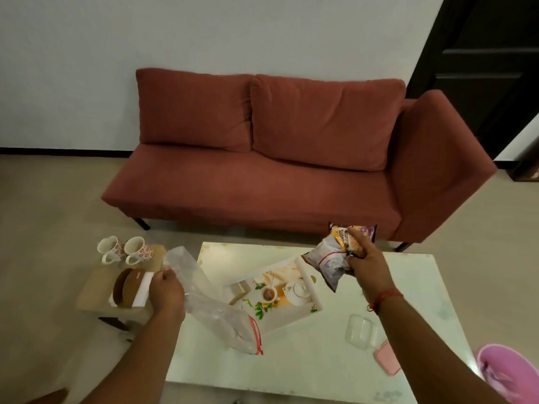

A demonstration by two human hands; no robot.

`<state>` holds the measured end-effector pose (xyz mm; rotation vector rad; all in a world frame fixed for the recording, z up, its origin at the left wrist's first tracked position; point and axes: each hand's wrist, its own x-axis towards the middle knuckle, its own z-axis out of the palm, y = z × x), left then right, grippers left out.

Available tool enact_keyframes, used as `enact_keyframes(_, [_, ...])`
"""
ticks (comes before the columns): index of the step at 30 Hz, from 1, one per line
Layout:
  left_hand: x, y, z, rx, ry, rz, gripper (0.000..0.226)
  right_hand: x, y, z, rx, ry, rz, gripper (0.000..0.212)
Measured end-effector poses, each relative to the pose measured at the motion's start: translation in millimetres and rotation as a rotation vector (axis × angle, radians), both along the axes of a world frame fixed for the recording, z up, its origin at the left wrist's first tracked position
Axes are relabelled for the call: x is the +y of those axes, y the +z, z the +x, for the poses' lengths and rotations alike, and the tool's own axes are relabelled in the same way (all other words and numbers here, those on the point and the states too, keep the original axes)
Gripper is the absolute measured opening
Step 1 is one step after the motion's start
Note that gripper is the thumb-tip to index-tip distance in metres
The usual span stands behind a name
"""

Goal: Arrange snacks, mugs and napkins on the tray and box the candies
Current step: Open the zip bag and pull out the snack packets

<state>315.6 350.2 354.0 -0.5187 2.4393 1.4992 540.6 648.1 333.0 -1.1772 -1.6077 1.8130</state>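
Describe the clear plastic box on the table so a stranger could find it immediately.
Start at the pale coffee table in front of the red sofa. Near its right side, beyond the pink lid, lies the clear plastic box. It is the only see-through rigid container; the printed tray is opaque.

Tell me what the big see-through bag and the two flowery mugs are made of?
The zip bag in the left hand looks like thin clear plastic: you can see through it, it crinkles, and it has a red zip strip. The two mugs look like glazed ceramic: white, smooth and shiny, with printed red flowers, though that is only how they look.
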Motion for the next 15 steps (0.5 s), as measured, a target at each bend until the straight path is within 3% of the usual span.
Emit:
enact_keyframes(5, [-13,-25,14,-0.134,0.095,0.219,0.035,-16,-79,-20,-0.21,0.071,-0.053,0.071])
enact_keyframes(11, [-31,-70,31,-0.255,0.128,0.342,0.024,-26,-224,-45,-0.511,0.187,-0.078,0.06])
enact_keyframes(15, [-32,-107,34,-0.277,0.191,0.362,0.024,-45,-262,-78,-0.649,0.273,-0.051,0.055])
